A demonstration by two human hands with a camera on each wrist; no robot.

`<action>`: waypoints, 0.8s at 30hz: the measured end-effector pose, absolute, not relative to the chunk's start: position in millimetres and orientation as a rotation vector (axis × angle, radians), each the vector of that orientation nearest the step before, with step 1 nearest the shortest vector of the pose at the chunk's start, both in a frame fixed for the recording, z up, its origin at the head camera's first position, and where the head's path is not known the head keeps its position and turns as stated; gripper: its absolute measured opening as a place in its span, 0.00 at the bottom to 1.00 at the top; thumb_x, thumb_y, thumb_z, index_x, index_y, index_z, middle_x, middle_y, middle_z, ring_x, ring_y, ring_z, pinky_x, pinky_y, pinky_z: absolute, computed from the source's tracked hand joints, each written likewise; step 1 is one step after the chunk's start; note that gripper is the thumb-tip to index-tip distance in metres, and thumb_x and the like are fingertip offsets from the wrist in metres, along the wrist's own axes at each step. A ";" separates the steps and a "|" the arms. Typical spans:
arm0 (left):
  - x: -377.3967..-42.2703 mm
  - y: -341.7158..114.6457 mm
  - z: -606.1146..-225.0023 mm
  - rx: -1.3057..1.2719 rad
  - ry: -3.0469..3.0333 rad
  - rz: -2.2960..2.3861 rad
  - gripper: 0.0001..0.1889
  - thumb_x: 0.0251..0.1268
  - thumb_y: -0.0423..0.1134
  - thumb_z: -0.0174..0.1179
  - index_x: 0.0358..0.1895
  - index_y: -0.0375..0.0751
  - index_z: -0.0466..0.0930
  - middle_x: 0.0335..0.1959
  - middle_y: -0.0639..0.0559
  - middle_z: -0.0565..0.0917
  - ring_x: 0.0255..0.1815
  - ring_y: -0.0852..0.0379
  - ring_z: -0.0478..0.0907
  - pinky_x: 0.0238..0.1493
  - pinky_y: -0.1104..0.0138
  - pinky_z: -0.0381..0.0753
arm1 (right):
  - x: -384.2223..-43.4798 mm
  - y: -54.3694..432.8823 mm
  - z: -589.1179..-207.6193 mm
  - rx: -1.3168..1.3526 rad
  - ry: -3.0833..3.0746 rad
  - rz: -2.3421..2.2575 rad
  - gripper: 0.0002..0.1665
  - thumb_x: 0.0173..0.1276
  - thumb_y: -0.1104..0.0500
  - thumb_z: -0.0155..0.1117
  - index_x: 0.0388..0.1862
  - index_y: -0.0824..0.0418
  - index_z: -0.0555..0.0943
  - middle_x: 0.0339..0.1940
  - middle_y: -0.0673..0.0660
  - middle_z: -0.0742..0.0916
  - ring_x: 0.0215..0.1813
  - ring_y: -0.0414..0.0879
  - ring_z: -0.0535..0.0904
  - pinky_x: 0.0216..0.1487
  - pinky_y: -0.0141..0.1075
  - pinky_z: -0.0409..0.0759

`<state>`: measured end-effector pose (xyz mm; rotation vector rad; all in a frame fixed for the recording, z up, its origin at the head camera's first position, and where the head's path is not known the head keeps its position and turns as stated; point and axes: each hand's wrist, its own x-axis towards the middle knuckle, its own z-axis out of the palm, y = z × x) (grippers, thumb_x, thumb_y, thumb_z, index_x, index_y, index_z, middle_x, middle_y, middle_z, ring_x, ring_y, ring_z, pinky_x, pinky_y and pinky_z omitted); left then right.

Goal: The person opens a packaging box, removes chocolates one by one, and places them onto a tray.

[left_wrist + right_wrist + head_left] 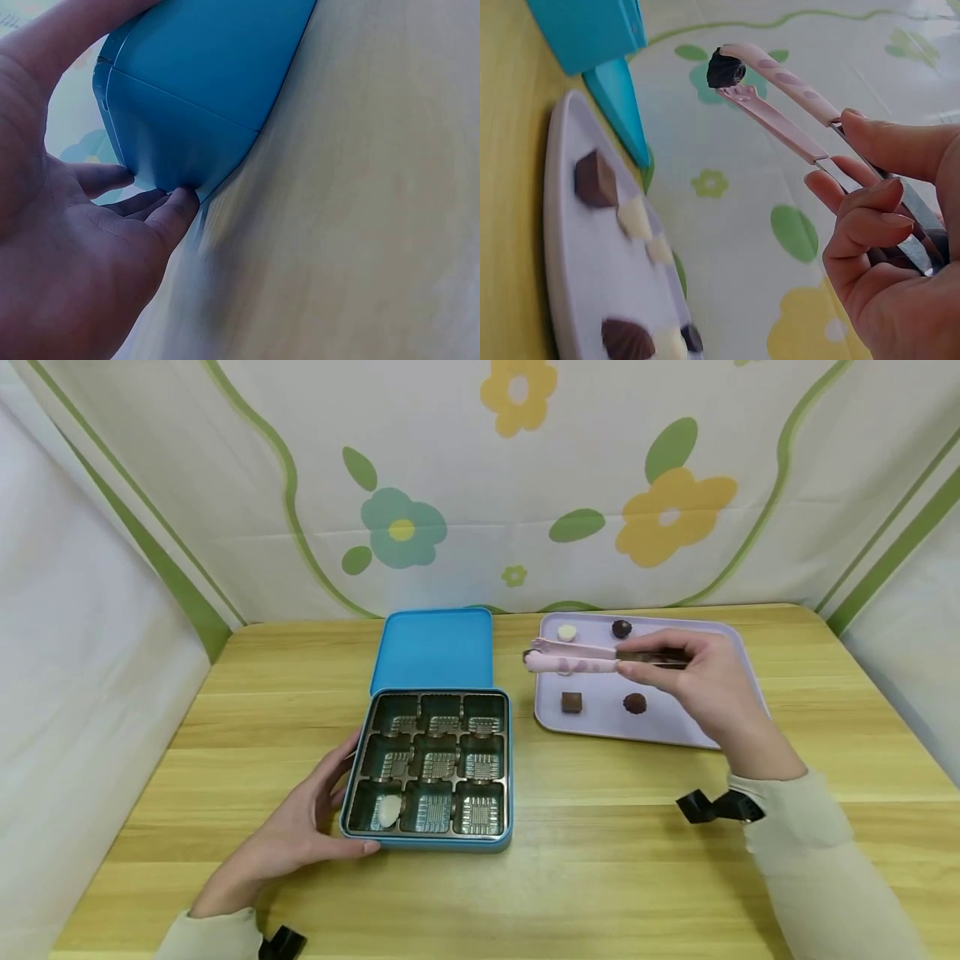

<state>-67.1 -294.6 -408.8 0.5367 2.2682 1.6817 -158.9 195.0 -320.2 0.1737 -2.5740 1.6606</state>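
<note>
Near the lavender tray (675, 721), my right hand (693, 681) grips metal tongs (573, 665) with pink paw-shaped tips. Pinched between those tips is a dark chocolate (726, 69), held up in the air left of the tray. My left hand (303, 831) holds the near left corner of a blue tin (442, 843), thumb along its front and fingers against its left side. The tin has a nine-compartment insert. A white chocolate (389, 811) lies in the front left compartment; the others hold nothing.
The blue lid (435, 652) lies behind the tin. On the tray sit a square brown chocolate (572, 702), a round brown one (634, 703), a dark one (622, 628) and white ones (567, 632), one partly behind the tongs. A flowered cloth (465, 460) hangs at the table's back edge.
</note>
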 end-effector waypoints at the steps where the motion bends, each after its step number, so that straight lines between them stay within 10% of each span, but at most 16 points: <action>1: -66.8 -295.0 -408.7 0.536 2.270 1.682 0.68 0.50 0.27 0.83 0.90 0.54 0.44 0.89 0.38 0.52 0.79 0.76 0.60 0.74 0.83 0.63 | -158.2 200.7 -322.6 0.141 -2.577 1.647 0.19 0.67 0.57 0.82 0.55 0.61 0.92 0.42 0.37 0.93 0.40 0.36 0.86 0.39 0.26 0.82; 12: -67.4 -295.2 -409.9 0.521 2.267 1.671 0.68 0.52 0.28 0.82 0.90 0.55 0.43 0.88 0.37 0.52 0.79 0.75 0.61 0.73 0.82 0.64 | -140.2 291.4 -339.3 -0.194 -2.590 1.590 0.17 0.69 0.57 0.80 0.56 0.53 0.93 0.41 0.26 0.90 0.43 0.27 0.82 0.39 0.21 0.80; 20: -67.0 -294.3 -408.9 0.483 2.260 1.666 0.68 0.52 0.30 0.83 0.90 0.56 0.43 0.89 0.40 0.51 0.87 0.37 0.51 0.73 0.84 0.61 | -134.5 350.7 -355.9 -0.305 -2.504 1.528 0.12 0.72 0.60 0.77 0.53 0.52 0.94 0.34 0.27 0.91 0.38 0.29 0.80 0.34 0.22 0.76; 24: -66.2 -295.0 -408.9 0.475 2.258 1.667 0.68 0.51 0.31 0.83 0.90 0.57 0.43 0.90 0.40 0.51 0.88 0.34 0.48 0.73 0.85 0.60 | -133.6 365.7 -359.8 -0.319 -2.521 1.491 0.12 0.73 0.60 0.75 0.50 0.44 0.94 0.32 0.24 0.89 0.35 0.27 0.80 0.32 0.22 0.74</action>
